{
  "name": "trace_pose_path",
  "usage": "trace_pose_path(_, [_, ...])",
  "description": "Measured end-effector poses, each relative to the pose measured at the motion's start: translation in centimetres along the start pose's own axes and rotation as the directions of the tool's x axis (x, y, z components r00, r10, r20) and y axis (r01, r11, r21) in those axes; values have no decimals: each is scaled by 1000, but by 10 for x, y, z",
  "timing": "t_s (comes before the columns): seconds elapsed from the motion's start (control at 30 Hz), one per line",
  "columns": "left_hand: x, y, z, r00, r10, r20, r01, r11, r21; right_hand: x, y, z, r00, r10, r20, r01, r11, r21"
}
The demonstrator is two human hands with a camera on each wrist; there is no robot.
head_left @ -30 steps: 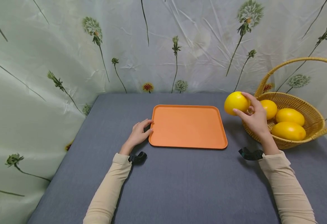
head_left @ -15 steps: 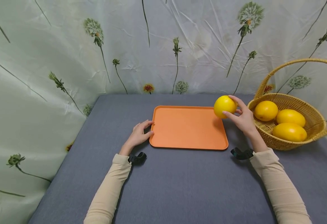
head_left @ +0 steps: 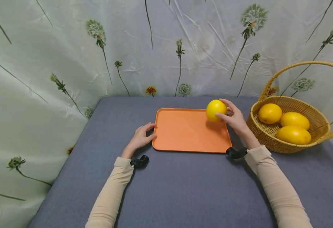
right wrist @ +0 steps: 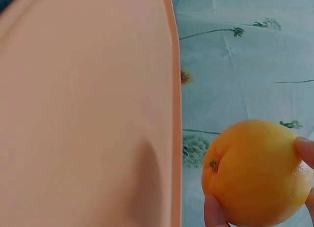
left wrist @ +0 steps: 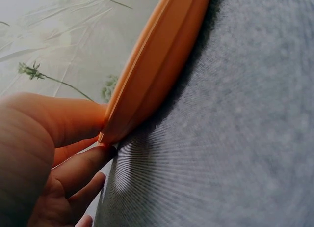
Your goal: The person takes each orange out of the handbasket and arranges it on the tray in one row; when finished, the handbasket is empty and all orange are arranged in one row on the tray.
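Note:
My right hand [head_left: 236, 122] holds an orange [head_left: 215, 110] between thumb and fingers, above the right part of an orange-coloured tray [head_left: 183, 133]. A gap shows between fruit and tray, and a shadow falls on the tray's surface. In the right wrist view, the stem end of the orange [right wrist: 255, 173] is visible beside the tray's long rim [right wrist: 175, 119]. My left hand [head_left: 140, 136] is at the tray's left edge. The left wrist view has the thumb and fingers of that hand [left wrist: 64, 153] on either side of the tray's rim [left wrist: 157, 65]. Its other fingers are partly hidden.
A wicker basket [head_left: 264, 139] with a tall arched handle stands on the right. Inside lie a rounded yellow fruit [head_left: 270, 113] and two longer yellow fruits [head_left: 293, 135]. Grey cloth covers the table [head_left: 178, 186]. A flowered curtain [head_left: 160, 69] hangs behind and at left.
My right hand has carried the orange leftward, from beside the basket to over the tray's right part. The left hand and the tray stay in place.

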State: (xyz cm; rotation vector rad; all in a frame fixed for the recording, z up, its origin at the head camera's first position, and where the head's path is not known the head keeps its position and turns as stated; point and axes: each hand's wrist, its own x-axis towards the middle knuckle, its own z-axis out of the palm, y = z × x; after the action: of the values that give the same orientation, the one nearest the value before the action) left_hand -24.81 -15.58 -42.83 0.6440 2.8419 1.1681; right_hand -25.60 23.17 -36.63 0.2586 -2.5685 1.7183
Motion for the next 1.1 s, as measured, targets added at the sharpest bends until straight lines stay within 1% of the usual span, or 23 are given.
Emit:
trace_pose_path(0.07, [1, 0, 0, 1000, 1, -2, -1, 1000, 2, 4, 0, 4, 999, 26, 33, -27, 999, 21])
trace_pose_path(0.17, [2, 0, 0, 1000, -3, 1, 3, 1000, 2, 9, -1, 9, 996, 62, 61, -64, 997, 32])
trace_pose_path(0.37, [3, 2, -1, 1000, -13, 12, 13, 1000, -3, 19, -4, 16, 991, 101, 89, -106, 992, 62])
trace_pose_path(0.53, [3, 3, -1, 1000, -11, 5, 11, 1000, 1, 26, -9, 22, 983, 137, 118, -145, 988, 57])
trace_pose_path(0.77, [2, 0, -2, 1000, -3, -3, 3, 1000, 8, 39, -13, 34, 968, 193, 158, -195, 981, -3])
trace_pose_path(0.9, [0, -1, -2, 1000, -5, -8, 5, 1000, 6, 47, -13, 44, 957, 231, 176, -235, 972, 6])
trace_pose_path(1.1, [0, 0, -1, 1000, -16, -4, 16, 1000, 3, 54, -14, 57, 950, 241, 201, -254, 966, 43])
